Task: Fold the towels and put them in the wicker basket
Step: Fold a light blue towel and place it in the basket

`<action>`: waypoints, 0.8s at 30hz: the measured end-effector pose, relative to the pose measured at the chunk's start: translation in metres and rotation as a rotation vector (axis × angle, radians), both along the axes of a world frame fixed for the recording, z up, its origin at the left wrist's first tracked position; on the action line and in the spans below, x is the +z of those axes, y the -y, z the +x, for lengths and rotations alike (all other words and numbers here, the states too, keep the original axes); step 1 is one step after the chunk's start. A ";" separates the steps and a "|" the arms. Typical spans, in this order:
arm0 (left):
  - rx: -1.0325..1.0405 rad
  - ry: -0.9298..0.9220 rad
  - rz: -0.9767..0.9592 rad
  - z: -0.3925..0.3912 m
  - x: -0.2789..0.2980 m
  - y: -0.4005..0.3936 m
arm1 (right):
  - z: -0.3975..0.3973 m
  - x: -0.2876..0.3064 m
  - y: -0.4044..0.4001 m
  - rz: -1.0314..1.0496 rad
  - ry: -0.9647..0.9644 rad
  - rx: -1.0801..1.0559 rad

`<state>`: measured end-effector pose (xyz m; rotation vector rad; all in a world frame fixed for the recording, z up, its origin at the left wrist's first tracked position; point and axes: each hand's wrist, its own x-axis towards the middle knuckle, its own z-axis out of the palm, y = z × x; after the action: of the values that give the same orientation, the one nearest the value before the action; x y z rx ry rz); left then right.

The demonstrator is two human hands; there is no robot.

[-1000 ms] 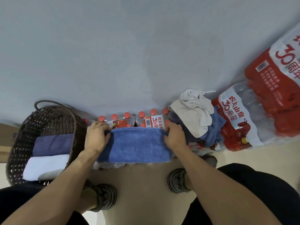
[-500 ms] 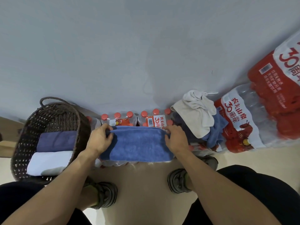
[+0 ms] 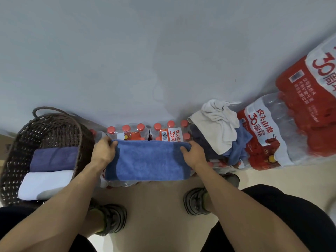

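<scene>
Now both hands — blue towel [image 3: 147,160].

Two bare forearms are seen, uncovered by any sleeve up to the lower edge of the view, each ending in a bare hand: left hand [image 3: 103,151], right hand [image 3: 194,154]. No rings, watch or gloves can be made out. Black trousers [image 3: 283,215] are worn. Grey-brown strapped sandals [image 3: 195,200] are worn on both feet.

Blue towel [image 3: 149,159] folded flat on bottle pack [image 3: 145,131]; left hand [image 3: 102,151] and right hand [image 3: 193,154] grip its far corners. Basket [image 3: 49,128] left, holding two folded towels.
</scene>
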<state>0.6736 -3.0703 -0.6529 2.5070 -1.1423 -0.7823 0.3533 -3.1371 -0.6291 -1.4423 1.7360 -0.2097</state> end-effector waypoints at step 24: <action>0.054 0.084 -0.090 0.002 -0.007 -0.003 | 0.005 0.017 0.015 0.120 -0.006 0.120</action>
<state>0.6759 -3.0672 -0.6598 2.5057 -1.1051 -0.6028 0.3582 -3.1519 -0.6120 -1.4544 1.6319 -0.0365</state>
